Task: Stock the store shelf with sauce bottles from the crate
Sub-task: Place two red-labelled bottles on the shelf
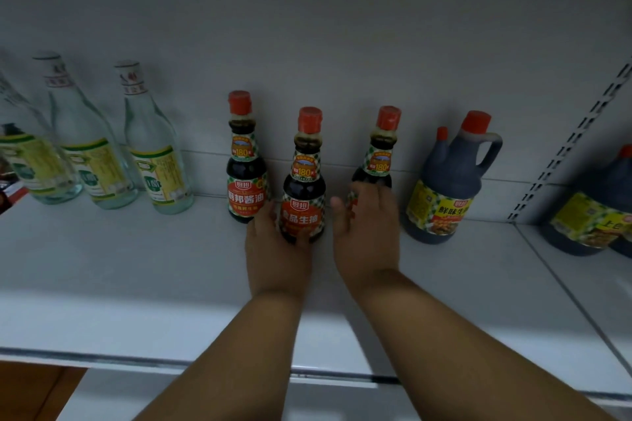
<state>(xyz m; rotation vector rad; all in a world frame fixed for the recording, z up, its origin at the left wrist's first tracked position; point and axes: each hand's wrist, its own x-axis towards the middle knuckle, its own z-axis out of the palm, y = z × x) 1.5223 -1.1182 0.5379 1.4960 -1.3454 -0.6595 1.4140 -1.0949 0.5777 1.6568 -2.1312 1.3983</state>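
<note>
Mid bottle stands on shelf, nearer than its neighbours; your L hand wraps its base. R hand curls round right bottle. Risk: clinking left bottle, or jug, toppling one.

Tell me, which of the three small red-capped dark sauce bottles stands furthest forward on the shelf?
The middle small red-capped dark sauce bottle, gripped by the left hand. It stands nearer the white shelf's front edge; the other two stand further back.
</note>
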